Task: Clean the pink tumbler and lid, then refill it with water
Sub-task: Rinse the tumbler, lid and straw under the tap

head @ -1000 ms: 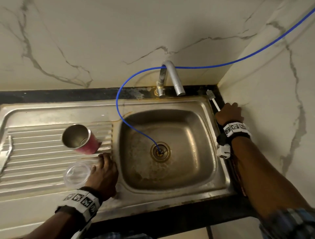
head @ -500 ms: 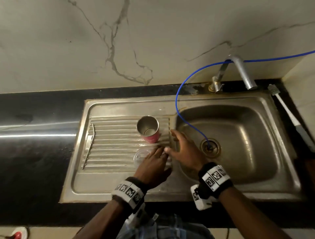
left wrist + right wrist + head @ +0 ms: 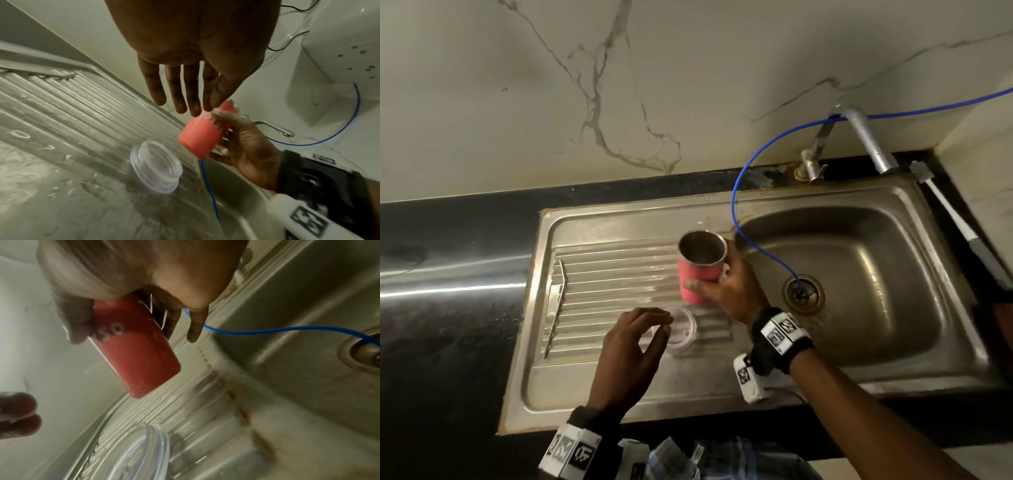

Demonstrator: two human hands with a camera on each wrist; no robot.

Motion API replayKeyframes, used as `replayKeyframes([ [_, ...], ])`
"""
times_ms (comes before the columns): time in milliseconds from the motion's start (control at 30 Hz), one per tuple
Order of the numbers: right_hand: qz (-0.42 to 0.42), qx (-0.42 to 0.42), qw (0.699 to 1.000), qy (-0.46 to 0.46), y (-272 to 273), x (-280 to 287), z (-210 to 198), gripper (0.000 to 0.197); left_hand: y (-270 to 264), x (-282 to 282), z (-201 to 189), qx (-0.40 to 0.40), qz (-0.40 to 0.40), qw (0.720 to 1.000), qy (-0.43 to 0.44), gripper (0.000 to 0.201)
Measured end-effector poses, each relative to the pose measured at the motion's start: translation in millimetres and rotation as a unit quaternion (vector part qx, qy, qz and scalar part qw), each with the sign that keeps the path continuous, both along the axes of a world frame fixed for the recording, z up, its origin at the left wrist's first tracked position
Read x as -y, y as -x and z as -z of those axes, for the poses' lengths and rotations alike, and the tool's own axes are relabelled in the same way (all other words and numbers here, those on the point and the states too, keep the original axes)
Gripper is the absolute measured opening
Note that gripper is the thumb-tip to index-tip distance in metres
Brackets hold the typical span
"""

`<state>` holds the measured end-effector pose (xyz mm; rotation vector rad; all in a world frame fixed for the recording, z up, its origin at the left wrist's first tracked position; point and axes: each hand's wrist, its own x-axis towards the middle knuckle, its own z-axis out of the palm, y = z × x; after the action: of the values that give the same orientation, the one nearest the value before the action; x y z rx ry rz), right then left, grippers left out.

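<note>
My right hand (image 3: 717, 279) grips the pink tumbler (image 3: 700, 270) and holds it upright just above the ribbed drainboard (image 3: 613, 274), steel mouth up. The right wrist view shows thumb and fingers wrapped round the tumbler (image 3: 135, 353), its base off the steel. In the left wrist view the tumbler (image 3: 202, 134) hangs beside the clear lid (image 3: 157, 164). The clear lid (image 3: 681, 330) lies on the drainboard. My left hand (image 3: 643, 334) hovers over the lid with fingers relaxed, holding nothing.
A metal straw (image 3: 554, 305) lies on the left of the drainboard. A blue hose (image 3: 743, 219) runs from the wall into the drain (image 3: 803, 294) of the sink basin (image 3: 859, 325). The tap (image 3: 866, 137) stands behind; a brush (image 3: 959, 229) lies along the right rim.
My right hand came from the brush at the right rim across the basin and picked the tumbler up off the drainboard. My left hand let go of the lid and lifted.
</note>
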<state>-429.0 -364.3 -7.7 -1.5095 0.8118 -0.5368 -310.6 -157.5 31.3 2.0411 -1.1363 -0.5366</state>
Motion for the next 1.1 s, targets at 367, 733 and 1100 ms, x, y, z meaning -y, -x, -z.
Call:
replayKeyframes([
  [367,0.231,-0.042,0.971,-0.044,135,81,10,0.075,36,180,-1,-0.053,0.155,0.986,0.014,0.020],
  [733,0.237,-0.105,0.965,-0.037,169,140,44,0.080,76,404,6,-0.152,0.093,0.977,-0.119,0.054],
  [1100,0.219,-0.124,0.967,-0.028,158,168,22,0.062,79,465,-1,-0.084,0.060,0.978,-0.182,0.035],
])
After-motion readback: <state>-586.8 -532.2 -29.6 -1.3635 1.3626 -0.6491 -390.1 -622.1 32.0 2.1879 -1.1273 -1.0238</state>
